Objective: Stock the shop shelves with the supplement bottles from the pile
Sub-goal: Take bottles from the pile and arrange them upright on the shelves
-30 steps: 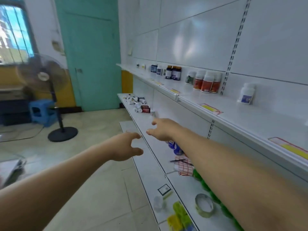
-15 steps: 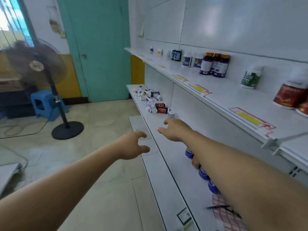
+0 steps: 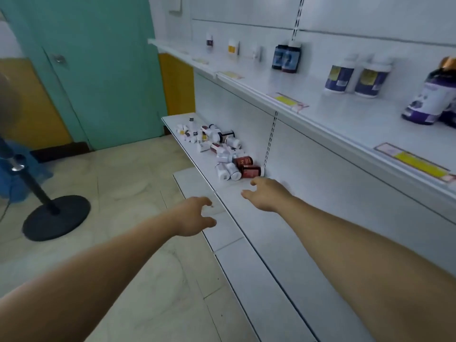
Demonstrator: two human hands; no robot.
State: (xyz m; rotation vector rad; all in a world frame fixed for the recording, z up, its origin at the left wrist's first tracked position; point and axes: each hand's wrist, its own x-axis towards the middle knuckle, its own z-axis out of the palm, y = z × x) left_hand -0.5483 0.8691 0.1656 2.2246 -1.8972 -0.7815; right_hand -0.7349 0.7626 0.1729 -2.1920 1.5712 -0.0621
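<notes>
Hands (image 3: 265,195) nearer the bottle pile (image 3: 222,154) than before, fingers spread, grasping nothing.

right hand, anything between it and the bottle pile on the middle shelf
Nothing visible. The right hand hovers open over bare shelf just short of the pile of bottles, its fingers nearest the dark red bottle at the near end. The left hand is off to the side, by the shelf's front edge.
</notes>
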